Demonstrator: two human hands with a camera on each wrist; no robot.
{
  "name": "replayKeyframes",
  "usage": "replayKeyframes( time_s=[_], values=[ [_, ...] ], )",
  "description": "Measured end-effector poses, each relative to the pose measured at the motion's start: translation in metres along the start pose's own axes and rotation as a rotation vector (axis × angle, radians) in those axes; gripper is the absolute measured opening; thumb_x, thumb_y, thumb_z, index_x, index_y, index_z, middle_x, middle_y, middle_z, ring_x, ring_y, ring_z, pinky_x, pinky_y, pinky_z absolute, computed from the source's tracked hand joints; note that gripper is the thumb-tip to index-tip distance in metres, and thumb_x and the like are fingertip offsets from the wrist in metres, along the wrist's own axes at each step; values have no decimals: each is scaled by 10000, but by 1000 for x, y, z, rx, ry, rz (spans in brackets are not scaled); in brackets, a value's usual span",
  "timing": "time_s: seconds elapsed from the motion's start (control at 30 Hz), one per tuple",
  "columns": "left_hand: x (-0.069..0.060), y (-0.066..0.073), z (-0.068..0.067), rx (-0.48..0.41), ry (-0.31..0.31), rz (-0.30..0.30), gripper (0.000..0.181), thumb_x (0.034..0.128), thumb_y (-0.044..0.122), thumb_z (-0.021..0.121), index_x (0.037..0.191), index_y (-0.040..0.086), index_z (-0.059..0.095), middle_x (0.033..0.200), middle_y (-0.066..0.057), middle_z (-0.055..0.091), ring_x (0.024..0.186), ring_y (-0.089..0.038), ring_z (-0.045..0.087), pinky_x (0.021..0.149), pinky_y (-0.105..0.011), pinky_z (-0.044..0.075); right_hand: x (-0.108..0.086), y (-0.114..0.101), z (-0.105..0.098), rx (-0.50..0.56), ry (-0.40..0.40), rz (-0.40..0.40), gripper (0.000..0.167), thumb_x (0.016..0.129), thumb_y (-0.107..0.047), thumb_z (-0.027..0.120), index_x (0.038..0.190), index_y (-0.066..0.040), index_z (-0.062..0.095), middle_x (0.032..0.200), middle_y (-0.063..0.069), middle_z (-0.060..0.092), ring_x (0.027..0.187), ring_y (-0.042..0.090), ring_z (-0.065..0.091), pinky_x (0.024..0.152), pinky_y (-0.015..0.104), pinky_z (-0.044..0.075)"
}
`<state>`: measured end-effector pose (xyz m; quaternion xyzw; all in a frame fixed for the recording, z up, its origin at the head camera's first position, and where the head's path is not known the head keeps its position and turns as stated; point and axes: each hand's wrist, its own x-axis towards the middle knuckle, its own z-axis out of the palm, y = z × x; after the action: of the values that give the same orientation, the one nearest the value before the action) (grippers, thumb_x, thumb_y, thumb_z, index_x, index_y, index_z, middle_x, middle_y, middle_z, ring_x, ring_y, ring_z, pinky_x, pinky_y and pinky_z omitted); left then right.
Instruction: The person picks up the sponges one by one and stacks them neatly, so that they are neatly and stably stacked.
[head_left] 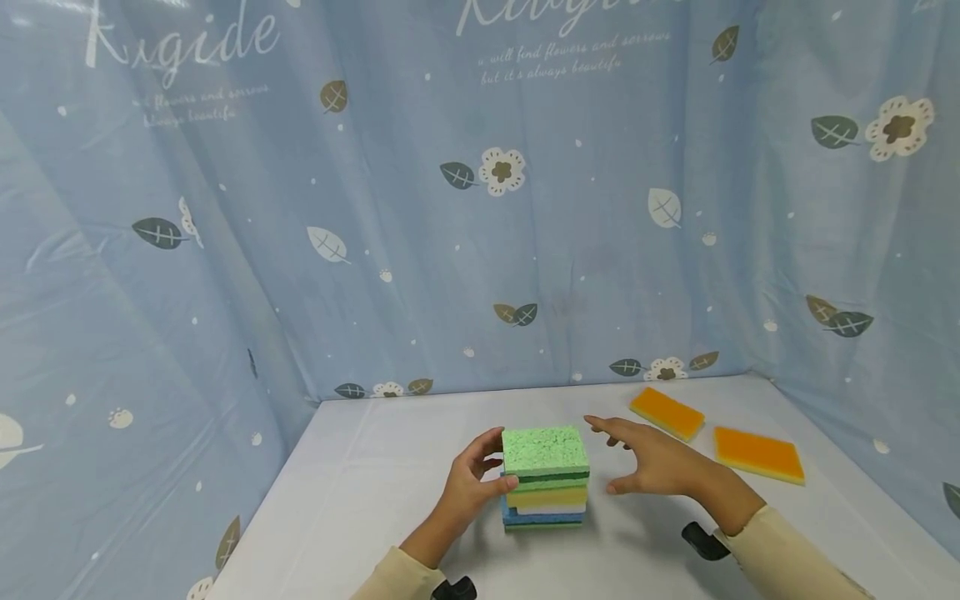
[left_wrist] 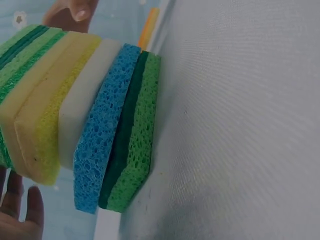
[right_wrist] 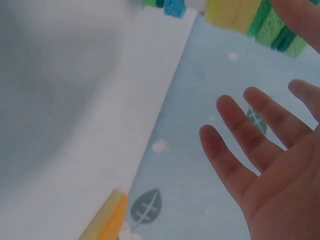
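A stack of sponges (head_left: 545, 479) stands on the white table. From the top its layers run light green with dark green pads, beige and yellow, white, blue, and green at the bottom. My left hand (head_left: 471, 479) is at the stack's left side, its thumb by the front edge and index finger by the far top corner. In the left wrist view, left-hand fingers (left_wrist: 33, 210) show slightly bent beside the stack. Apart from the stack on its right, my right hand (head_left: 660, 457) holds nothing; the right wrist view shows its fingers (right_wrist: 240, 135) spread.
Two orange sponges lie flat at the right: one farther back (head_left: 667, 413), the other (head_left: 759, 454) nearer the right edge. A blue patterned curtain (head_left: 420, 275) hangs around the back and sides of the table (head_left: 360, 492). Black straps (head_left: 703, 542) are at both wrists.
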<state>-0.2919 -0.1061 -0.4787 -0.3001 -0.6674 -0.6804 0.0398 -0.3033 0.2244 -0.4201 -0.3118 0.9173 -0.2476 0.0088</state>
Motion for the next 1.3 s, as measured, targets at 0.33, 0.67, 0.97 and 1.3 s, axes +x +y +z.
replayKeyframes(
  time_s=[0.33,0.67,0.97,1.3],
  values=[
    [0,1,1,3,2,30,718,831,116,783,1450,68,421,1313,-165,521,1200,-313,489,1021,-533,365,-22,30,-12,-40,54,69,911,761,-456,810,1522,-242,356,1463,76,439,1158,288,539,872,537,478],
    [0,0,2,-5,-11,25,695,855,100,760,1457,92,413,1317,-171,514,1198,-335,484,1016,-431,395,-48,67,-25,-98,74,137,797,783,-335,817,1438,-45,466,1382,189,504,1123,377,557,873,581,461],
    [3,3,6,23,-12,-4,710,849,50,753,1463,88,399,1309,-150,527,1194,-318,493,1007,-423,401,-74,103,-51,-179,17,263,767,740,-240,838,1345,89,500,1293,339,494,1163,534,454,906,662,380],
    [0,28,10,47,-40,-30,711,862,97,751,1458,4,375,1303,-212,514,1205,-365,478,1017,-574,347,-96,152,-61,-239,19,406,800,652,-255,886,1259,129,534,1188,375,501,1035,520,501,866,693,378]
  ],
)
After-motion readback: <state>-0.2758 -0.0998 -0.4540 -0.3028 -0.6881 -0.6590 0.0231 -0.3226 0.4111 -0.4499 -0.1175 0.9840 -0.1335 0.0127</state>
